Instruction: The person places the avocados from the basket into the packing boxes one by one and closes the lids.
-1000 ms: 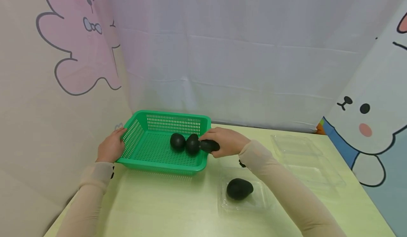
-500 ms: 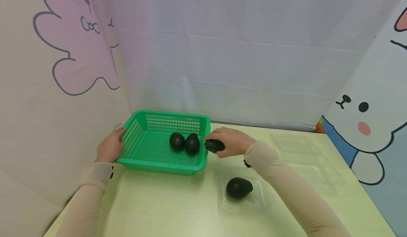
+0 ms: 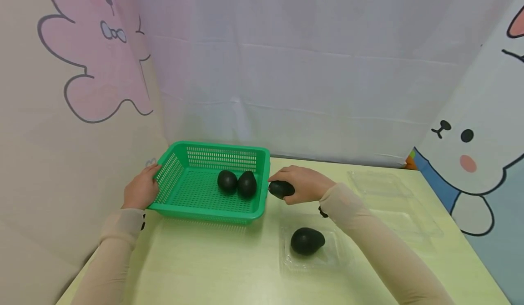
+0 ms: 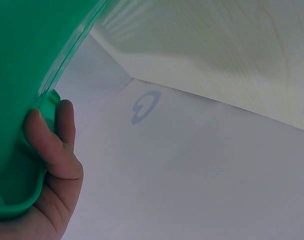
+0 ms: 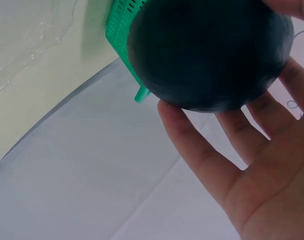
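My left hand (image 3: 141,189) grips the left rim of a green plastic basket (image 3: 194,191); in the left wrist view its thumb and fingers (image 4: 50,150) are curled round the rim. Two dark avocados (image 3: 227,181) lie side by side at the right end of the basket. Just outside the basket's right wall, my right hand (image 3: 304,184) holds another dark avocado (image 3: 280,189). Up close in the right wrist view, that avocado (image 5: 207,55) sits between the thumb and spread, bent fingers. One more avocado (image 3: 307,241) rests in a clear plastic tray (image 3: 336,257) below the right hand.
Further clear plastic containers (image 3: 380,184) lie at the right of the pale table (image 3: 204,264), their outlines faint. A white curtain (image 3: 311,91) closes off the back, and printed cartoon sheets stand at both sides.
My right hand has drawn the avocado rightward, from over the basket's right rim to outside it. The left hand keeps its grip and the basket stays put; the view shifts slightly.
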`<state>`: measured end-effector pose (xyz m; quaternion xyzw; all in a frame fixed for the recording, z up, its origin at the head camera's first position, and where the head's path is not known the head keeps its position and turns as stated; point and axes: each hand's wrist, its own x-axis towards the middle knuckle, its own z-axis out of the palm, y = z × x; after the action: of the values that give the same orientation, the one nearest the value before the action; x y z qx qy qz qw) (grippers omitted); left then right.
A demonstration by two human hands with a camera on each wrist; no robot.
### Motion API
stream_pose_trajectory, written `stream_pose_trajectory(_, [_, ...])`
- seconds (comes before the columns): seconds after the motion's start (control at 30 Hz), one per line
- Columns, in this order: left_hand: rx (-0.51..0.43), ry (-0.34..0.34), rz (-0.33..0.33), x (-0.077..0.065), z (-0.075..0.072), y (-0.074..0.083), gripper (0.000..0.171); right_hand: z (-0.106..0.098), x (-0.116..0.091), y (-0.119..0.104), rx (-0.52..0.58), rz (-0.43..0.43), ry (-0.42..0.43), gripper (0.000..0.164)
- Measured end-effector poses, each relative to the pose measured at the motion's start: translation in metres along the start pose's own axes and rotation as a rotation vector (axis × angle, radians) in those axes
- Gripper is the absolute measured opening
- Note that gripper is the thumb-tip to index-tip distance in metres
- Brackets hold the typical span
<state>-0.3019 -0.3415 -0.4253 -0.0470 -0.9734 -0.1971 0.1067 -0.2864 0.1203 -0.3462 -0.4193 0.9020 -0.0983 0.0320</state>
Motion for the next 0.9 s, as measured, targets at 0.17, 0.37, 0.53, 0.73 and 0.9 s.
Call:
stream_pose_trajectory(0.17, [-0.007,-0.006,-0.001,0.0,0.001,-0.001,0.053,-0.002,-0.006,0.001,-0.007,0.024,0.001,0.053])
stream_pose_trajectory(0.37, [0.003,-0.003,-0.001,0.001,0.003,-0.002,0.052,-0.002,-0.013,0.004,-0.007,0.062,-0.009,0.053])
stream_pose_trajectory(0.53, [0.002,-0.006,-0.005,0.001,0.003,-0.002,0.052,-0.001,-0.016,0.005,0.011,0.057,-0.003,0.053])
stream_pose_trajectory(0.73, [-0.01,-0.011,-0.004,0.0,0.002,-0.001,0.053,0.002,-0.021,0.008,0.009,0.063,-0.016,0.053])
stream_pose_trajectory(0.9, [-0.003,-0.012,-0.005,0.0,0.001,0.0,0.052,0.002,-0.026,0.01,0.006,0.084,-0.028,0.053])
